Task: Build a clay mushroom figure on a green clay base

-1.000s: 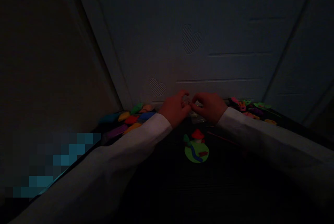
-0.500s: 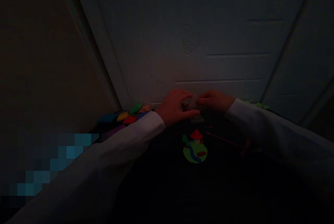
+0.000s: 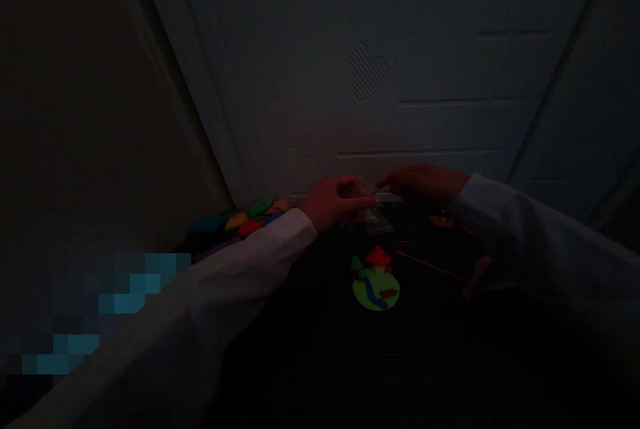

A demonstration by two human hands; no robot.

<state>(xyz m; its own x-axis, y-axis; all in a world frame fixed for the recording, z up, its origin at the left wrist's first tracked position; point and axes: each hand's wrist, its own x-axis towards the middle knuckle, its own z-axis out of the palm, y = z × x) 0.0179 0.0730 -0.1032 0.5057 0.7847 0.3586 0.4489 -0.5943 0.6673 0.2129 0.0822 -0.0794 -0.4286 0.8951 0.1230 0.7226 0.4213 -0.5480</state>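
The scene is very dark. My left hand (image 3: 334,201) and my right hand (image 3: 423,184) meet at the far edge of a dark table (image 3: 320,362), both in white sleeves. Between their pinched fingers is a small clear packet (image 3: 367,206), hard to make out. Just in front of the hands lies a flat green clay disc with a red-capped mushroom and a blue strip (image 3: 376,280).
Several coloured clay pieces (image 3: 245,221) lie in a row at the left by the wall. A thin pink stick (image 3: 430,268) lies right of the disc, and a small orange piece (image 3: 442,220) sits under my right wrist. A pale panelled wall with heart marks (image 3: 369,72) stands behind.
My right hand has risen and its sleeve now covers the coloured pieces at the right. The hands have drawn slightly apart with the packet between them.
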